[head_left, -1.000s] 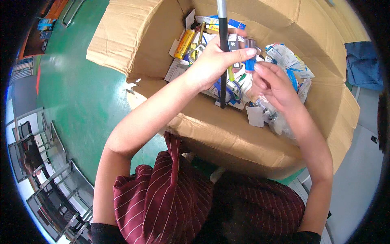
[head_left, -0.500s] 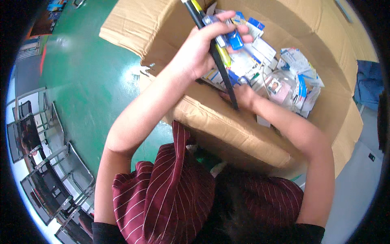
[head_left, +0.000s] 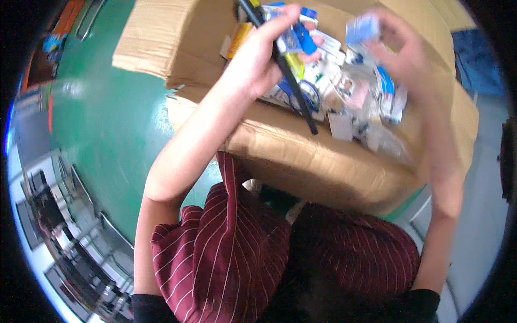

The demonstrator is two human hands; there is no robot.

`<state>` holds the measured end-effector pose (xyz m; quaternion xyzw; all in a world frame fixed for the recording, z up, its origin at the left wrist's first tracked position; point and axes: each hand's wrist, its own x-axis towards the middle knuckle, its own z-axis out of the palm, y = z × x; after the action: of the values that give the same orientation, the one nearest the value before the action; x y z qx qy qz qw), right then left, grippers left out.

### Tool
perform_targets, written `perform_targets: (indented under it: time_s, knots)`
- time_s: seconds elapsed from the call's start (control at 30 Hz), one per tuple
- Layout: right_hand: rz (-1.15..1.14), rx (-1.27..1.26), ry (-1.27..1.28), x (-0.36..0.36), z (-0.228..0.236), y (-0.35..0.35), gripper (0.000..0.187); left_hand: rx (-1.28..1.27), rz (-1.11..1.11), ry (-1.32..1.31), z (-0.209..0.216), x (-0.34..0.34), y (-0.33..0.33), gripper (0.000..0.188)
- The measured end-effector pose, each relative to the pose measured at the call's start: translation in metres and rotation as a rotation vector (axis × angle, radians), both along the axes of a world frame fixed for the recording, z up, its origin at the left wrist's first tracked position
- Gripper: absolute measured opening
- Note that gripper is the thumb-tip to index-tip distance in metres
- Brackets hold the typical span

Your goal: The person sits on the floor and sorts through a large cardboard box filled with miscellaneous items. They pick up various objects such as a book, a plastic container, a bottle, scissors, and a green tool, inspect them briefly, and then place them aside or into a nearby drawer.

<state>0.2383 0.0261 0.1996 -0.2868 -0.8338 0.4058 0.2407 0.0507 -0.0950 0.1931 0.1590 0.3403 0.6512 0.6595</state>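
Note:
My left hand [head_left: 258, 59] is closed around a bundle over the large cardboard box [head_left: 328, 153]. In it are a long thin black rod [head_left: 299, 97], a yellow highlighter-like piece [head_left: 294, 63] and a blue piece [head_left: 306, 43]. My right hand [head_left: 401, 51], smeared by motion, is raised above the box's right part, gripping a small blue-and-white box [head_left: 362, 29]. Below both hands lie papers and packets, a pinkish card with a small photo [head_left: 351, 89], a clear plastic bag [head_left: 388, 142] and a blue ring-shaped thing [head_left: 308, 96].
The box's left flap [head_left: 145, 46] sticks outward over the green floor [head_left: 107, 124]. Metal-framed chairs [head_left: 81, 253] stand at the lower left. Dark red striped cloth [head_left: 231, 253] lies over my lap, close to the box's near wall. Blue fabric [head_left: 474, 59] hangs beyond the right side.
My right hand has come up from among the contents near the front wall, moving right and away, with the small blue-and-white box. My left hand keeps its bundle, almost in place.

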Motion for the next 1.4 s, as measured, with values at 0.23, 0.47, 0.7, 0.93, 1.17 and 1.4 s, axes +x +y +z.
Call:
perform_targets:
  time_s: [0.23,0.47,0.7,0.93,1.17,1.4]
  knots:
    - [0.105,-0.047,-0.210,0.009,0.089,-0.005,0.025,0.159,-0.217,0.087,0.013,0.063,0.050,0.033]
    - [-0.074,0.031,-0.020,0.025,0.041,-0.003,0.023,0.105,-0.336,0.079,0.002,0.073,0.044,0.022]
    - [0.459,-0.235,-0.853,0.062,-0.107,-0.045,0.020,0.113,-0.264,-0.009,-0.002,0.056,0.047,0.024]
    - [0.578,-0.108,-0.958,0.064,-0.141,-0.072,0.014,0.094,-0.312,-0.094,-0.014,0.054,0.052,0.021]
    - [0.276,0.120,-0.737,0.087,-0.175,-0.071,0.039,0.479,-0.434,0.040,0.056,0.078,0.086,0.019]
    - [0.210,0.013,-0.934,0.064,-0.192,-0.079,0.023,0.454,-0.413,0.249,0.155,0.136,0.111,0.023]
